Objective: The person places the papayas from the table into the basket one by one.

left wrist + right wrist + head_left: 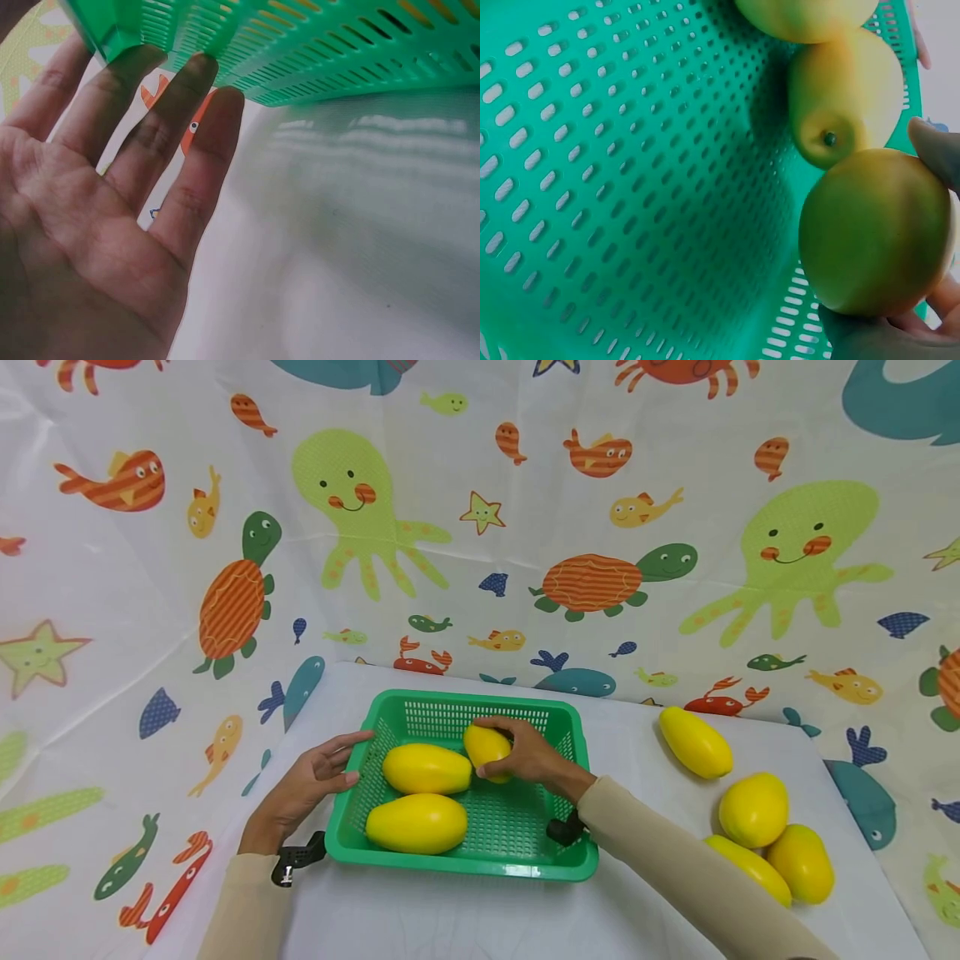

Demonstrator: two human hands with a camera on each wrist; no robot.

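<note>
A yellow papaya (486, 750) is gripped between the thumb and fingers of my right hand (528, 752), over the back middle of a green plastic basket (517, 867). In the right wrist view the held papaya (877, 232) overlaps the end of another papaya (847, 90), whose stem spot shows. Two papayas lie in the basket's left half, one behind (427, 769) and one in front (417, 824). My left hand (311, 785) is at the basket's left side, fingers extended. Its fingertips are right at the slotted wall (300, 52) in the left wrist view.
Several more yellow fruits lie on the white-covered table right of the basket: one farther back (696, 742), the others clustered nearer (753, 810). A sea-animal patterned curtain (465, 468) hangs behind and along the left side. Dark wrist cameras (298, 857) sit on both wrists.
</note>
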